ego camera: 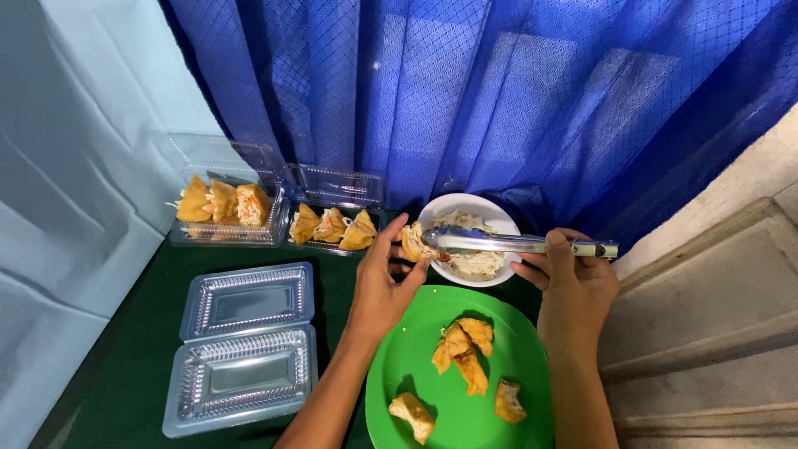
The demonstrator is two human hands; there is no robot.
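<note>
From the head view, the left hand (378,287) is pinching a fried tofu piece (411,243) just beside the white bowl (499,218), above the green plate (416,349). The right hand (573,278) is gripping metal tongs (499,243), their tips touching the tofu piece.

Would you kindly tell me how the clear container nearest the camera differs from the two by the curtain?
The near clamshell container lies wide open and holds nothing; the two far containers each hold three stuffed fried pieces, their lids tipped up behind. The near one sits alone, the far ones side by side. All are clear plastic.
</note>
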